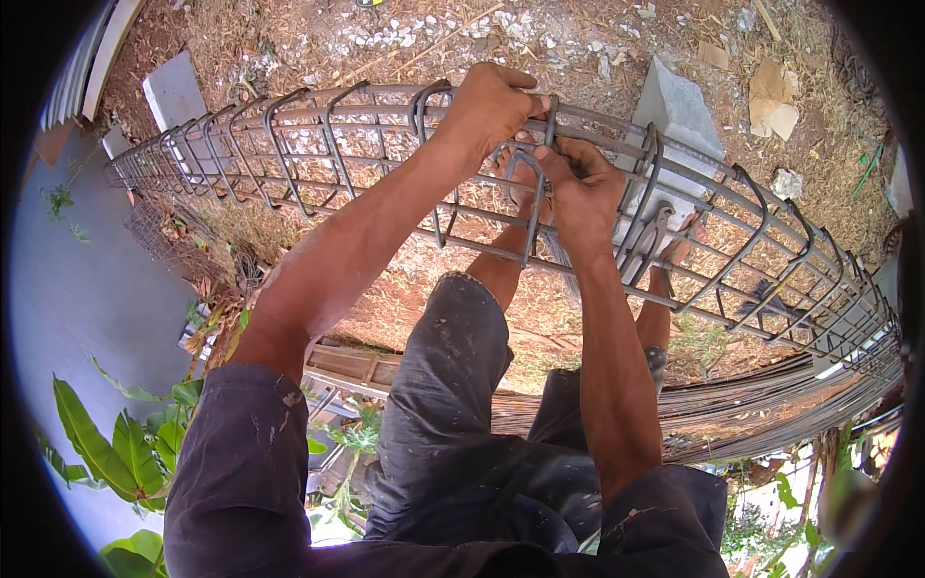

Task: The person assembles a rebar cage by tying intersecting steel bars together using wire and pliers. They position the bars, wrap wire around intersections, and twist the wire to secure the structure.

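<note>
A long cage of steel bars [366, 177] spans in front of me, ringed by bent square stirrups [332, 135]. My left hand [489, 104] is closed at the cage's far top bar, its fingertips on the upper corner of one stirrup [531, 226]. Lower and to the right, my right hand [584, 191] is closed with its thumb and fingers at the same stirrup's side. Whether a thin tie wire lies between those fingers cannot be made out. A pair of pincers [656, 231] rests among the bars just right of my right hand.
Pale blocks [674, 116] stand under and behind the cage, another [175, 91] at the far left. A bundle of thin rods [732, 414] lies on the near right. Brown paper [773, 96] and white rubble litter the dirt ground. Green leaves [125, 453] grow at lower left.
</note>
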{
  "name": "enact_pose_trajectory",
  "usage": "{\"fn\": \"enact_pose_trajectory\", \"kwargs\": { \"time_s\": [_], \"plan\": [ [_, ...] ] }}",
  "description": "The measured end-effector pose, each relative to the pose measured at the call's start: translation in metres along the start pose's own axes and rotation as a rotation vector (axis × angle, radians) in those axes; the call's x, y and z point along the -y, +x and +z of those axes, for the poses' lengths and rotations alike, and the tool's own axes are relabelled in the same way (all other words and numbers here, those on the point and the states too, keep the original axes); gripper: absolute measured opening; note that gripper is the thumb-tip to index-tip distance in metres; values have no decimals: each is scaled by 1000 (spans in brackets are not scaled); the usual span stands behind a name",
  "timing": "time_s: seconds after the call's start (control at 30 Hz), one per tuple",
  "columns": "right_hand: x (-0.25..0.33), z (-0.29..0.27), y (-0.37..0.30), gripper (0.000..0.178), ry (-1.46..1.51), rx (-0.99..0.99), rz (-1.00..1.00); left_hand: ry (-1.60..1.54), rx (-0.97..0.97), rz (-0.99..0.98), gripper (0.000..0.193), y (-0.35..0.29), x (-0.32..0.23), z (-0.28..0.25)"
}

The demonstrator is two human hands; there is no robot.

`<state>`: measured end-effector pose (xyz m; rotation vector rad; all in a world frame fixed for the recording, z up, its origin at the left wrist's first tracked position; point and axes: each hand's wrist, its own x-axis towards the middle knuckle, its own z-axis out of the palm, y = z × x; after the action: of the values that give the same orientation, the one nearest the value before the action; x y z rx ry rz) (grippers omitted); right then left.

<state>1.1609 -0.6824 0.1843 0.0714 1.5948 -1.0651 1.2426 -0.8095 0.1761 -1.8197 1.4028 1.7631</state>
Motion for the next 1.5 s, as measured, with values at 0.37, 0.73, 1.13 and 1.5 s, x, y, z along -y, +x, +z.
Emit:
{"fn": "enact_pose_trajectory", "kwargs": {
  "time_s": [0.37, 0.73, 1.13, 1.5],
  "plan": [
    [19, -7, 4, 27, -317, 61, 41, 383, -30, 683, 13, 2, 22, 3],
    [92, -13, 28, 18, -1366, 437, -390, 273, 106, 549, 15, 17, 9, -1],
    [97, 15, 128, 8, -1195, 952, -837, 29, -272, 255, 46, -22, 17, 24],
    [99, -15, 82, 19, -1310, 791, -249, -47, -286, 104, 36, -14, 9, 18]
  ]
}}
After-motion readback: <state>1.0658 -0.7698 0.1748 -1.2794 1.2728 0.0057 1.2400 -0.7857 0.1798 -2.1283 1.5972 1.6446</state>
